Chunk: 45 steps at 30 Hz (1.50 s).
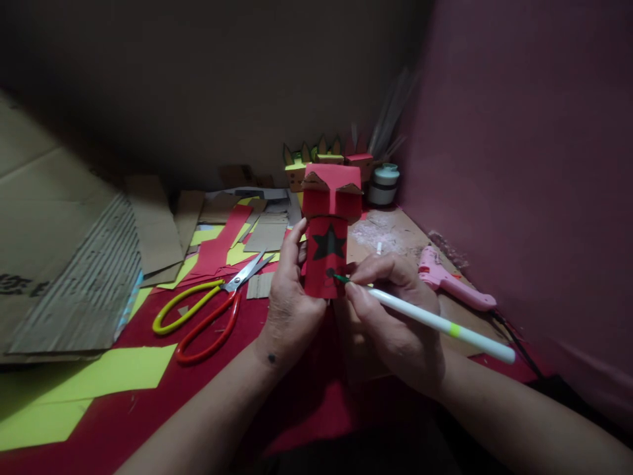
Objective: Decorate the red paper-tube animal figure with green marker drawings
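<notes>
A red paper figure (pixel 316 258) stands upright in front of me, with a boxy head and a dark star drawn on its tube-shaped body. My left hand (pixel 291 284) is closed around the figure's left side and base. Between the thumb and fingers of my right hand (pixel 395 300) is a white marker pen (pixel 430 318) with a green tip. That tip touches, or nearly touches, the body beside a small dark round mark below the star. Faint outlines show around the mark.
Scissors (pixel 230 287) with yellow and red handles lie left. A pink glue gun (pixel 457 280) rests right, its cord trailing. Behind are a lidded jar (pixel 384 185) and similar paper figures (pixel 329 158). Cardboard pieces (pixel 270 224), yellow paper (pixel 109 376) and a large cardboard sheet (pixel 64 264) fill the left.
</notes>
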Each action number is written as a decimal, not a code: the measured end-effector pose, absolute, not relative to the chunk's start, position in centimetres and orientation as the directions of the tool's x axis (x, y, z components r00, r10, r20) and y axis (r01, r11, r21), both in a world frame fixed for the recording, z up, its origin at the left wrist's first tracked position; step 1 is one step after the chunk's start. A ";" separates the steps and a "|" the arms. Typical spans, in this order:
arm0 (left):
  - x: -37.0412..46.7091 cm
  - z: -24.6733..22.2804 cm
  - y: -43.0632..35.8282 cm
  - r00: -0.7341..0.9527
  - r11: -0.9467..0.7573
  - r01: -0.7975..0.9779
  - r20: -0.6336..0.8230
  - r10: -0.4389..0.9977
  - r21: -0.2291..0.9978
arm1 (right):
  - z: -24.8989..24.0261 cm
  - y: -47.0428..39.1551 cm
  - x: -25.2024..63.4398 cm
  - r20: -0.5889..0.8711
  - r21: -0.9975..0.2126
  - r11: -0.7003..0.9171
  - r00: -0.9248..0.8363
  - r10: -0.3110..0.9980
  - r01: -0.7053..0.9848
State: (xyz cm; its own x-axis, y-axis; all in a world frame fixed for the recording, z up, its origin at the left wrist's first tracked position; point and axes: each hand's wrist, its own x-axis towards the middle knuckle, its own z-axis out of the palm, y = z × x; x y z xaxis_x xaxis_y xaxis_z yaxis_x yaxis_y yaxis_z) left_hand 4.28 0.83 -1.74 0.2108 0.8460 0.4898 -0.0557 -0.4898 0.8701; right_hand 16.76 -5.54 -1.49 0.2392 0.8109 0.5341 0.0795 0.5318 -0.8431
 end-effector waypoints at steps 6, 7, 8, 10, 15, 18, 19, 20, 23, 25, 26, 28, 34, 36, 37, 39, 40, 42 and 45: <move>4.3 -1.5 0.6 0.220 -0.466 -0.039 0.462 0.859 0.884 | -1.6 -5.5 16.7 0.532 -0.843 0.534 0.246 0.810 0.067; 4.3 -1.5 0.6 0.220 -0.468 -0.036 0.464 0.858 0.883 | -1.6 -5.5 16.7 0.531 -0.844 0.533 0.244 0.811 0.064; 4.3 -1.6 0.6 0.220 -0.472 -0.036 0.467 0.856 0.881 | -1.6 -5.5 16.7 0.533 -0.843 0.535 0.242 0.811 0.062; 4.3 -1.6 0.7 0.219 -0.480 -0.038 0.476 0.852 0.877 | -1.6 -5.5 16.7 0.539 -0.838 0.543 0.245 0.806 0.055; 4.3 -1.7 0.8 0.219 -0.483 -0.051 0.482 0.849 0.874 | -1.5 -5.4 16.7 0.533 -0.840 0.541 0.268 0.803 0.049; 4.3 -1.8 0.8 0.217 -0.482 -0.050 0.480 0.850 0.875 | -1.5 -5.3 16.7 0.537 -0.837 0.544 0.275 0.797 0.060; 4.3 -1.8 0.8 0.215 -0.484 -0.047 0.482 0.849 0.874 | -1.5 -5.3 16.7 0.540 -0.836 0.545 0.274 0.796 0.064; 4.3 -1.8 0.7 0.214 -0.488 -0.044 0.485 0.848 0.872 | -1.5 -5.3 16.8 0.541 -0.836 0.545 0.270 0.796 0.069; 4.2 -1.8 0.8 0.212 -0.499 -0.040 0.496 0.842 0.865 | -1.5 -5.4 16.8 0.544 -0.836 0.543 0.266 0.796 0.084; 4.2 -1.7 0.8 0.213 -0.499 -0.046 0.496 0.842 0.866 | -1.5 -5.4 16.8 0.539 -0.838 0.539 0.273 0.797 0.084; 4.2 -1.7 0.8 0.214 -0.495 -0.047 0.493 0.843 0.867 | -1.5 -5.4 16.8 0.535 -0.840 0.536 0.278 0.798 0.081; 4.3 -1.8 0.9 0.213 -0.488 -0.051 0.487 0.847 0.871 | -1.4 -5.4 16.7 0.529 -0.843 0.534 0.293 0.797 0.069; 4.4 -1.8 0.8 0.219 -0.470 -0.073 0.474 0.853 0.880 | -1.1 -5.2 16.5 0.511 -0.851 0.521 0.318 0.799 0.060; 4.4 -1.7 0.7 0.214 -0.473 -0.069 0.476 0.853 0.879 | -1.0 -5.2 16.6 0.511 -0.851 0.520 0.330 0.794 0.068; 4.4 -1.7 0.7 0.211 -0.475 -0.064 0.477 0.853 0.878 | -1.0 -5.2 16.5 0.514 -0.849 0.523 0.336 0.789 0.071; 4.3 -1.8 0.8 0.210 -0.482 -0.055 0.482 0.851 0.875 | -1.0 -5.2 16.5 0.522 -0.844 0.532 0.347 0.779 0.076; 4.3 -1.8 0.8 0.209 -0.486 -0.052 0.486 0.849 0.872 | -1.0 -5.1 16.5 0.525 -0.842 0.534 0.351 0.776 0.078; 4.3 -1.9 0.9 0.209 -0.495 -0.051 0.494 0.844 0.867 | -1.0 -5.1 16.5 0.528 -0.840 0.537 0.359 0.770 0.083; 4.3 -1.9 1.0 0.209 -0.500 -0.049 0.498 0.841 0.865 | -1.0 -5.0 16.4 0.534 -0.836 0.540 0.366 0.762 0.094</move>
State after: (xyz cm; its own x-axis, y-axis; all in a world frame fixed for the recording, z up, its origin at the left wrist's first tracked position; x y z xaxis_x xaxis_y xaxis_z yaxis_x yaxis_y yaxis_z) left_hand 4.27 0.97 -1.90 0.2091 0.8414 0.4983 -0.0490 -0.4999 0.8647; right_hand 16.44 -5.00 -0.99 0.3660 0.7625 0.5335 0.0944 0.5399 -0.8364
